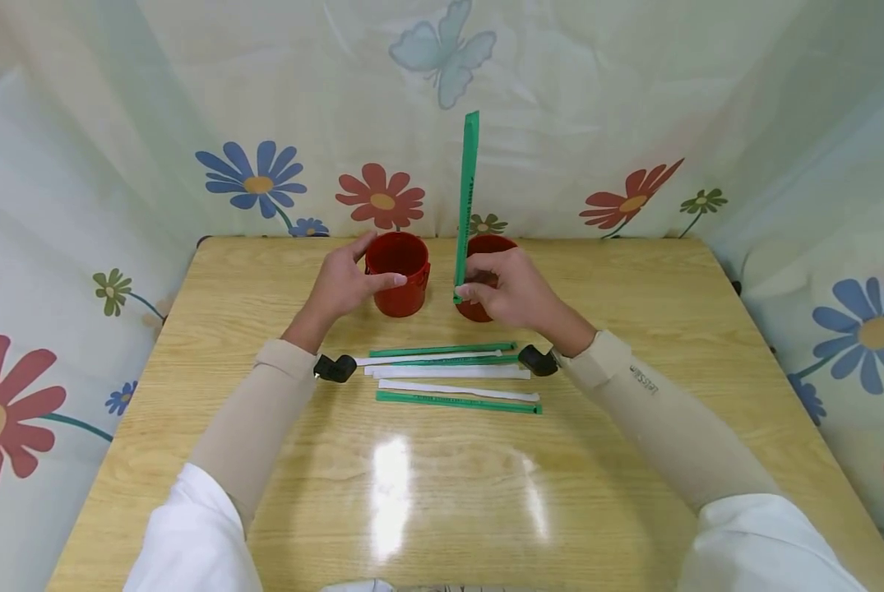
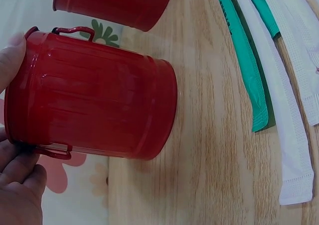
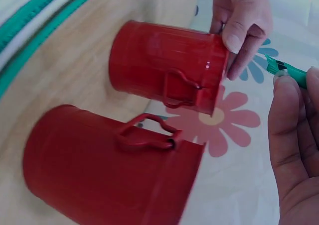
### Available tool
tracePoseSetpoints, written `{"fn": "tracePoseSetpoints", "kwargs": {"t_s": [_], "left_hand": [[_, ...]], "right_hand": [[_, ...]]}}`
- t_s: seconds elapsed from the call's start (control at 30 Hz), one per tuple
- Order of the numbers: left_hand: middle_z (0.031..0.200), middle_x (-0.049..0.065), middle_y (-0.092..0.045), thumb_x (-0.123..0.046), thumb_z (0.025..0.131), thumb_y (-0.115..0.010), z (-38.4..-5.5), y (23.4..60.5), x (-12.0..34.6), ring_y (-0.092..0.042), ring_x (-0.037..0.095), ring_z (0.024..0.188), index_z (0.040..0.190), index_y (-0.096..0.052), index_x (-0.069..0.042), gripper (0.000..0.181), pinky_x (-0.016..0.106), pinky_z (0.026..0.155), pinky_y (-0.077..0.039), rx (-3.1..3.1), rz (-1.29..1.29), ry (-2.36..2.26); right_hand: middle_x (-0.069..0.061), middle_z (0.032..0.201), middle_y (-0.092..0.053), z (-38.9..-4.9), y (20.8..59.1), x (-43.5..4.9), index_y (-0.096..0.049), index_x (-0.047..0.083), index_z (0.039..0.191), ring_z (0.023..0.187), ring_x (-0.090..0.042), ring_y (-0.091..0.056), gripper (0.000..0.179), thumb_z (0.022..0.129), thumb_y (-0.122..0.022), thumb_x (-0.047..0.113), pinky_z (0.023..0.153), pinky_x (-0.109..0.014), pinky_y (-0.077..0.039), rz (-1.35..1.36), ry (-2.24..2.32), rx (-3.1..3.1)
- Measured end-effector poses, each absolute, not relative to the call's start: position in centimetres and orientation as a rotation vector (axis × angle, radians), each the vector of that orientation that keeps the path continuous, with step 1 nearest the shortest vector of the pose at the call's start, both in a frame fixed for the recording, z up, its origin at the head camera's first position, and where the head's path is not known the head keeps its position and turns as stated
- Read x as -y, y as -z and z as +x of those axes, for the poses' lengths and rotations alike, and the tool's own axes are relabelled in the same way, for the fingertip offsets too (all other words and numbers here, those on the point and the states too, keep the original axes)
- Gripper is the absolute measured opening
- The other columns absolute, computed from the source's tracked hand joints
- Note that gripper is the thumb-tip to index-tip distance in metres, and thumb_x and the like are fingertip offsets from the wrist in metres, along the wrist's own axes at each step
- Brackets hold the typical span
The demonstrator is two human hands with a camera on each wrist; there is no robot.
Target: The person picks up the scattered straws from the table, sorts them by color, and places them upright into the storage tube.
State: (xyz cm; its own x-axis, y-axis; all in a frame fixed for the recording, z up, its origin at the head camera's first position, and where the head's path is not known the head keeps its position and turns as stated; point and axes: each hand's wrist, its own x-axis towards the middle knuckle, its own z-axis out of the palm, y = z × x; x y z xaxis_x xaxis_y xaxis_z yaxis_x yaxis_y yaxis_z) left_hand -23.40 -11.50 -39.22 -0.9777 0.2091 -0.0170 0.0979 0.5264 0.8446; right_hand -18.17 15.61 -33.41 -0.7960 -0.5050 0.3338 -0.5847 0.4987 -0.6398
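Observation:
My left hand (image 1: 341,279) holds a small red metal bucket (image 1: 400,301) at its rim, thumb on the near side and fingers around the far side. The bucket stands upright; its looped side handles show in the left wrist view. Between thumb and fingers, my right hand (image 1: 517,289) pinches the lower end of a long green paper-wrapped straw (image 1: 468,177), which points straight up with dark print along it. Behind that hand stands a second red bucket (image 3: 99,165), partly hidden in the head view. The straw's lower tip is beside this bucket's rim, outside the opening.
Several white wrapped straws (image 1: 449,372) and green wrapped straws (image 1: 456,401) lie crosswise on the wooden table (image 1: 301,469), nearer me than the buckets. A flower-printed curtain (image 1: 545,164) hangs right behind the table's far edge and along both sides.

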Motion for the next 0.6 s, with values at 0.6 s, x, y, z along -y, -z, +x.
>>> {"fn": "tracePoseSetpoints", "kwargs": {"t_s": [0.6], "left_hand": [[0.159,0.0,-0.038,-0.05,0.076,-0.081,-23.5,39.1,11.5,-0.033,0.025,0.148,0.156,-0.03,-0.018,0.1,0.045,0.11,-0.047,-2.628,0.261,-1.455]], "right_hand": [[-0.011,0.078,-0.073,-22.0,29.2,-12.4,-0.072,0.003,0.087,0.068,-0.019,-0.066,0.005,0.09,-0.069,0.006,0.07,-0.03,-0.058,0.926,-1.224,2.67]]}}
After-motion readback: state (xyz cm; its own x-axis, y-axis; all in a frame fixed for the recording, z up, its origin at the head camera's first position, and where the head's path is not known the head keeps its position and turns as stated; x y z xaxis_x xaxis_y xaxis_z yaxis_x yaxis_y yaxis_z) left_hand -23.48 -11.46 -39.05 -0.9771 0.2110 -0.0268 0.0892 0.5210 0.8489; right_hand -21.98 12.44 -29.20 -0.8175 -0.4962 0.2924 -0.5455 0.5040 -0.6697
